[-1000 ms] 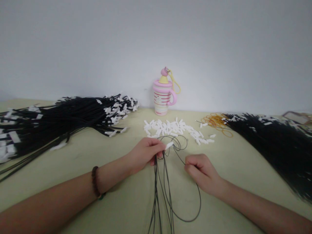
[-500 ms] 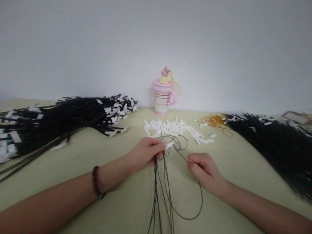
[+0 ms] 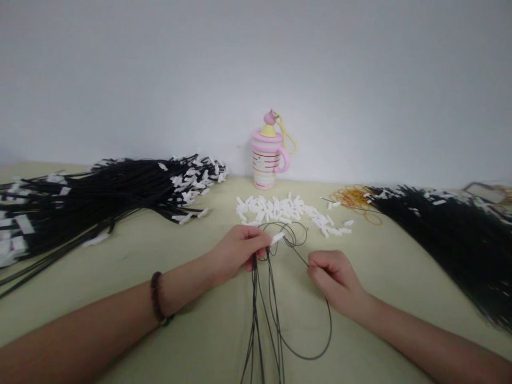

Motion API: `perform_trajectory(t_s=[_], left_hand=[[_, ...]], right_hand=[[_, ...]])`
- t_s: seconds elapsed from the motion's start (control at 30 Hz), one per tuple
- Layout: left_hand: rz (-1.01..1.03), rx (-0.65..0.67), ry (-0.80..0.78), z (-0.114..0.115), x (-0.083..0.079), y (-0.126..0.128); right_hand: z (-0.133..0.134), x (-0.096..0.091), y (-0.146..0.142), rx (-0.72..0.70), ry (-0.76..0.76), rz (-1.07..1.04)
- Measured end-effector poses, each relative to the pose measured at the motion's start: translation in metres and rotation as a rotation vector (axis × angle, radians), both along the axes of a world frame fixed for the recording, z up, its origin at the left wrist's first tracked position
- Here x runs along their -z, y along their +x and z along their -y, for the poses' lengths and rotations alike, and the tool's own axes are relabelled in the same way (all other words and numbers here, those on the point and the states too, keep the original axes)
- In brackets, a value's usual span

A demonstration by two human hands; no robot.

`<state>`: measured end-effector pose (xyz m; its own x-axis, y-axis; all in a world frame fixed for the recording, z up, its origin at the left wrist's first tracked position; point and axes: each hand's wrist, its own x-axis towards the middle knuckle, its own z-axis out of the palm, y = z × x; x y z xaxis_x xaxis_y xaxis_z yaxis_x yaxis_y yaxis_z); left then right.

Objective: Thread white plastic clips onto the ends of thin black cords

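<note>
Near the middle of the table, my left hand pinches several thin black cords together with a small white connector. The cords hang down toward the table's near side, and thin loops curl just beyond the fingertips. To the right, my right hand is closed round one thin black cord, which runs straight from the white connector to its fingers. Below that hand the same cord seems to come out and sag in a wide loop.
Loose white connectors lie in a pile beyond my hands. A pink-lidded striped cup stands against the wall. Black cord bundles with white ends lie at left and right, with yellow rubber bands beside the right one.
Almost nothing differs. My left hand and the hanging cords have shifted very slightly left; both hands keep their hold.
</note>
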<state>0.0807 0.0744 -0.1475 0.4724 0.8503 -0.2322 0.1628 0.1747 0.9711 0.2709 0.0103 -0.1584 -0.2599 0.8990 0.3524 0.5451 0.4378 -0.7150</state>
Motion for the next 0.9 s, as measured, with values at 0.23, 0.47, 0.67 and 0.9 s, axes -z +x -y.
perform_trajectory(t_s=[0.23, 0.47, 0.67, 0.9], left_hand=[[-0.008, 0.003, 0.015, -0.0010, 0.0001, 0.0001], [-0.011, 0.014, 0.021, 0.0002, 0.0014, -0.0011], [-0.015, 0.018, 0.029, -0.0006, 0.0007, 0.0000], [-0.044, 0.019, 0.034, 0.0012, -0.0027, 0.0002]], right_hand=[[0.0005, 0.0000, 0.0001, -0.002, -0.007, 0.017], [0.0001, 0.0004, 0.0008, -0.017, -0.007, 0.051], [0.0003, 0.0004, 0.0000, -0.010, 0.026, 0.054], [0.0032, -0.0014, 0.0001, -0.021, 0.082, 0.058]])
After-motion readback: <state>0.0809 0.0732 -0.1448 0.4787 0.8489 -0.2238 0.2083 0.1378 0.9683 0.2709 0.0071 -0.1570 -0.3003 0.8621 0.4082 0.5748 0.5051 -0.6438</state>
